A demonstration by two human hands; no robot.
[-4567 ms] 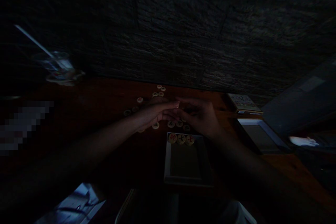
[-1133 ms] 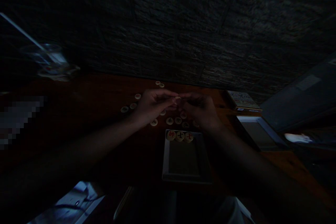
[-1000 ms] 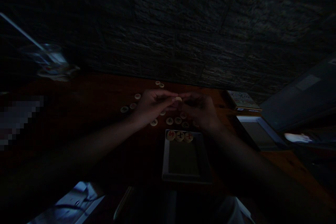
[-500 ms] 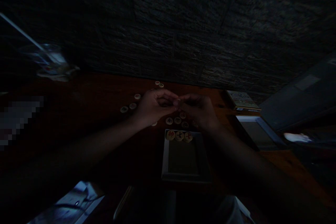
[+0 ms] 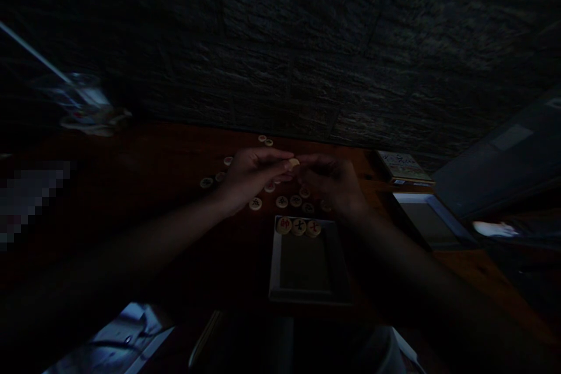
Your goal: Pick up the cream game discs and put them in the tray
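Note:
Above the table, my left hand pinches a pale round xiangqi piece between thumb and forefinger. The fingertips of my right hand meet the same piece from the other side, its other fingers curled in. No marking can be read on the held piece. Below my hands is a shallow open box with three pieces in a row along its far edge: a red one, a black one and another red one. Several loose pieces, one with a black character, lie around my hands on the wooden table.
A patterned box and an open tray stand on the right. A clear container with a long stick sits at the far left. The dark brick wall borders the table's back. Another person's hand shows at the right.
The fingers have shifted so that the held piece now shows between them. My left hand has moved slightly left, uncovering loose pieces beneath. The row in the box is unchanged.

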